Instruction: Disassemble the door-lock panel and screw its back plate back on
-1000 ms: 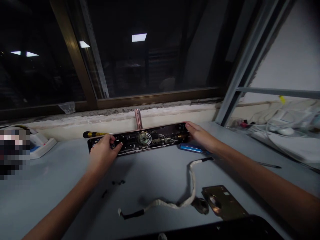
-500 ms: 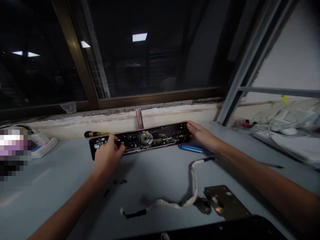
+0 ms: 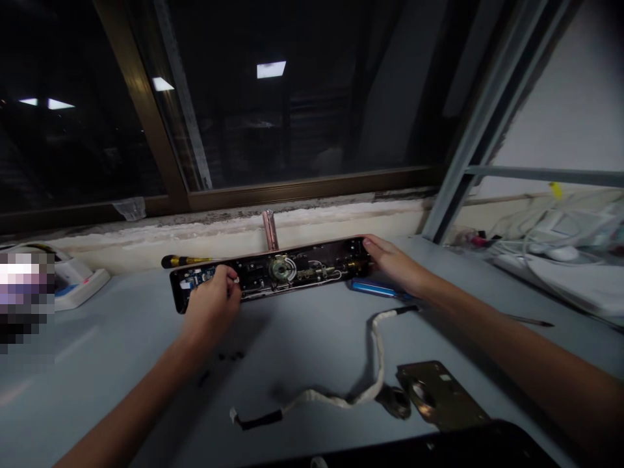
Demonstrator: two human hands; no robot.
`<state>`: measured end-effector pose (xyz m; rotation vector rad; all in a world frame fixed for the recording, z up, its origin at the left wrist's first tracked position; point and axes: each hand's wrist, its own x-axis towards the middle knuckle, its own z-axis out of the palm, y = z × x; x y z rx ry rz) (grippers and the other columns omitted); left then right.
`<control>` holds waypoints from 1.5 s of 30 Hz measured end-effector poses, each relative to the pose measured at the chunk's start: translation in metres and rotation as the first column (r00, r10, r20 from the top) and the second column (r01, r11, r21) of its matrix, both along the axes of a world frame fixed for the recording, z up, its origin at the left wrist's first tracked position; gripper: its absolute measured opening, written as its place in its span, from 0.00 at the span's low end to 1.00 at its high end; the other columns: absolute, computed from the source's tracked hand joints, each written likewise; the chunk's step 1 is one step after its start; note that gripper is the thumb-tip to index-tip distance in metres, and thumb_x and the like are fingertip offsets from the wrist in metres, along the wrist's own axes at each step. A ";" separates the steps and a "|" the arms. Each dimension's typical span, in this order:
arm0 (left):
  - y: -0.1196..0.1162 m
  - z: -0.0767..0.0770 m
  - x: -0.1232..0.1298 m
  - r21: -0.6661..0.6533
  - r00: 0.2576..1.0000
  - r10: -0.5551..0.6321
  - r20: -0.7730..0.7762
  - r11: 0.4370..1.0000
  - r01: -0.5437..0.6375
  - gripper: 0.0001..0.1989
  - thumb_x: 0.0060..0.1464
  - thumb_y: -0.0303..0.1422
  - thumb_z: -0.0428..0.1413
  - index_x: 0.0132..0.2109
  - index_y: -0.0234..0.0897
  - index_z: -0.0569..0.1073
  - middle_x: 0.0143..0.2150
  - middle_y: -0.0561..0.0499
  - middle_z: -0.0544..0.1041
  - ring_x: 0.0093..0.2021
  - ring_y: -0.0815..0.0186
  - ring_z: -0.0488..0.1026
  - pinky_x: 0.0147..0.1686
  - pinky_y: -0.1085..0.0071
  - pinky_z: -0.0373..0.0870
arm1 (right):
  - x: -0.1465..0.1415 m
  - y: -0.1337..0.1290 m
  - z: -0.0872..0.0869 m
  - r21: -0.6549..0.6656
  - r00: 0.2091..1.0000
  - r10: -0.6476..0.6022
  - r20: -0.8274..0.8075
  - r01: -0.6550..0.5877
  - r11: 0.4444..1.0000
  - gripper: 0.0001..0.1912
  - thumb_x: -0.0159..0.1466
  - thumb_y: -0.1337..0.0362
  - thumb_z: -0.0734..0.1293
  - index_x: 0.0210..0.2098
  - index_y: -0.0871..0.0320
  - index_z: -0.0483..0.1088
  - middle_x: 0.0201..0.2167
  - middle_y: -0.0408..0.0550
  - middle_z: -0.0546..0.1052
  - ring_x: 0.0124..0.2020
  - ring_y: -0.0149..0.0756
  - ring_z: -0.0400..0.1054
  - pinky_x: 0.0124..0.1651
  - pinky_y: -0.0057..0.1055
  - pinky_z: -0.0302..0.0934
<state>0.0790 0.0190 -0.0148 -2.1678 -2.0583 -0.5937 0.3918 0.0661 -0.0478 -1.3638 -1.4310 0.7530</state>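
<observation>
A long black housing point(image 3: 253, 276) with a round metal part, wires and a blue circuit board point(image 3: 202, 276) inside stands tilted at the back of the grey table, its copper-coloured cylinder point(image 3: 270, 230) pointing up behind. My right hand point(image 3: 390, 260) grips the housing's right end, thumb on the rim. Over the board's right side, my left hand point(image 3: 217, 296) has its fingers pinched together; a small pale bit shows at the fingertips, too small to name.
A yellow-black screwdriver point(image 3: 178, 261) lies behind the housing, a blue tool point(image 3: 377, 288) to its right. Nearer are a white wrapped cable point(image 3: 377, 357), small screws point(image 3: 231, 356), a metal plate point(image 3: 439, 393) and a black panel point(image 3: 414, 450). Tangled cables point(image 3: 546, 234) lie at right.
My left fingers have closed together and shifted slightly, showing more of the blue board. The housing's left end sits slightly further left in view. My right hand keeps its hold.
</observation>
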 end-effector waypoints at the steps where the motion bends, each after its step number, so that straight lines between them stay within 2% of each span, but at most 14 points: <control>1: 0.000 0.001 -0.001 0.000 1.000 0.021 0.003 1.000 -0.021 0.08 0.55 0.32 0.47 0.42 0.40 0.65 0.36 0.51 0.78 0.36 0.58 0.75 0.31 0.69 0.61 | 0.000 0.000 0.000 0.002 1.000 -0.001 0.001 0.001 1.000 0.17 0.62 0.57 0.55 0.44 0.54 0.68 0.35 0.46 0.74 0.31 0.35 0.65 0.29 0.29 0.60; 3: -0.001 0.002 -0.003 0.004 0.998 0.059 0.007 0.998 -0.059 0.08 0.54 0.33 0.47 0.42 0.41 0.66 0.36 0.51 0.78 0.36 0.57 0.75 0.30 0.69 0.60 | 0.000 0.000 0.001 0.005 1.000 0.000 0.001 0.000 1.000 0.16 0.62 0.58 0.55 0.44 0.54 0.68 0.35 0.46 0.74 0.32 0.36 0.66 0.30 0.30 0.61; 6: -0.003 0.002 -0.006 0.005 0.999 0.047 0.027 0.999 -0.047 0.08 0.55 0.35 0.47 0.40 0.42 0.67 0.36 0.51 0.79 0.37 0.58 0.75 0.30 0.69 0.60 | -0.001 0.000 0.001 0.010 1.000 0.006 -0.002 -0.006 1.000 0.16 0.62 0.57 0.55 0.43 0.54 0.68 0.34 0.46 0.74 0.33 0.36 0.66 0.32 0.30 0.61; 10: -0.004 0.006 -0.008 -0.023 0.990 0.036 0.136 0.999 -0.033 0.06 0.53 0.33 0.48 0.37 0.42 0.68 0.36 0.53 0.79 0.37 0.60 0.75 0.32 0.70 0.62 | -0.001 0.000 0.001 0.003 1.000 0.011 -0.006 -0.011 1.000 0.17 0.62 0.57 0.55 0.44 0.56 0.68 0.32 0.45 0.74 0.31 0.35 0.65 0.31 0.29 0.61; 13: -0.003 0.011 -0.008 -0.039 0.969 0.052 0.240 0.998 -0.044 0.01 0.50 0.32 0.51 0.33 0.41 0.66 0.33 0.53 0.79 0.34 0.61 0.75 0.32 0.71 0.62 | -0.002 0.000 0.002 -0.001 1.000 0.013 -0.008 -0.013 1.000 0.17 0.62 0.58 0.55 0.44 0.57 0.67 0.33 0.46 0.74 0.30 0.34 0.65 0.29 0.28 0.61; 18: 0.000 0.016 -0.009 -0.030 0.932 0.035 0.360 0.999 -0.026 0.09 0.44 0.33 0.55 0.29 0.42 0.59 0.26 0.54 0.78 0.28 0.63 0.74 0.28 0.71 0.63 | -0.002 -0.001 0.003 0.002 1.000 0.007 -0.002 -0.007 1.000 0.18 0.62 0.58 0.55 0.45 0.58 0.68 0.34 0.47 0.75 0.32 0.34 0.66 0.30 0.28 0.62; 22: 0.003 0.016 -0.007 -0.037 0.925 0.014 0.380 0.999 0.000 0.10 0.42 0.33 0.56 0.28 0.42 0.59 0.22 0.56 0.76 0.27 0.63 0.74 0.27 0.71 0.63 | -0.002 -0.002 0.004 0.017 1.000 0.010 0.006 -0.010 1.000 0.17 0.61 0.56 0.56 0.43 0.56 0.68 0.36 0.46 0.74 0.35 0.35 0.66 0.33 0.29 0.62; 26: 0.007 0.015 -0.007 -0.069 0.914 0.029 0.405 0.998 -0.001 0.10 0.41 0.34 0.57 0.26 0.42 0.60 0.17 0.59 0.72 0.22 0.65 0.71 0.25 0.72 0.61 | -0.002 -0.003 0.004 0.015 1.000 0.008 0.005 -0.008 1.000 0.17 0.61 0.55 0.56 0.44 0.56 0.68 0.36 0.47 0.74 0.33 0.35 0.66 0.32 0.30 0.62; 30: 0.011 0.016 -0.009 -0.074 0.930 0.060 0.363 0.997 -0.036 0.11 0.42 0.36 0.57 0.25 0.42 0.60 0.16 0.59 0.70 0.20 0.66 0.69 0.23 0.72 0.58 | -0.003 -0.003 0.004 0.007 1.000 0.003 0.002 -0.003 1.000 0.18 0.61 0.56 0.55 0.44 0.56 0.68 0.36 0.48 0.74 0.33 0.36 0.66 0.32 0.30 0.62; 33: 0.014 0.019 -0.007 -0.096 0.944 0.065 0.323 0.995 -0.036 0.09 0.42 0.35 0.56 0.26 0.42 0.61 0.19 0.57 0.72 0.21 0.65 0.69 0.23 0.72 0.58 | -0.004 -0.003 0.004 0.007 1.000 0.002 0.005 -0.002 1.000 0.17 0.62 0.57 0.55 0.44 0.56 0.68 0.37 0.47 0.74 0.34 0.36 0.66 0.32 0.29 0.62; 38: 0.019 0.029 0.005 -0.053 0.999 0.049 0.017 0.997 -0.048 0.07 0.42 0.30 0.53 0.27 0.42 0.61 0.23 0.53 0.73 0.29 0.59 0.72 0.26 0.70 0.59 | -0.004 -0.003 0.004 0.002 1.000 -0.005 0.009 0.005 1.000 0.18 0.62 0.60 0.53 0.45 0.57 0.67 0.37 0.48 0.74 0.34 0.35 0.65 0.32 0.30 0.62; 42: 0.019 0.035 0.012 -0.065 0.983 0.017 -0.185 0.997 -0.029 0.05 0.43 0.29 0.51 0.30 0.42 0.62 0.25 0.50 0.74 0.33 0.55 0.74 0.29 0.68 0.61 | -0.002 -0.002 0.003 0.007 1.000 -0.001 0.005 0.001 1.000 0.17 0.62 0.59 0.54 0.45 0.57 0.68 0.36 0.47 0.74 0.34 0.35 0.65 0.34 0.30 0.62; 45: 0.017 0.036 0.014 -0.074 0.943 -0.025 -0.333 0.997 0.001 0.05 0.45 0.28 0.49 0.34 0.40 0.64 0.28 0.48 0.76 0.34 0.54 0.74 0.30 0.67 0.62 | -0.001 0.000 0.002 0.016 1.000 0.004 -0.002 -0.004 1.000 0.18 0.62 0.58 0.54 0.45 0.57 0.68 0.36 0.47 0.74 0.35 0.35 0.66 0.35 0.31 0.62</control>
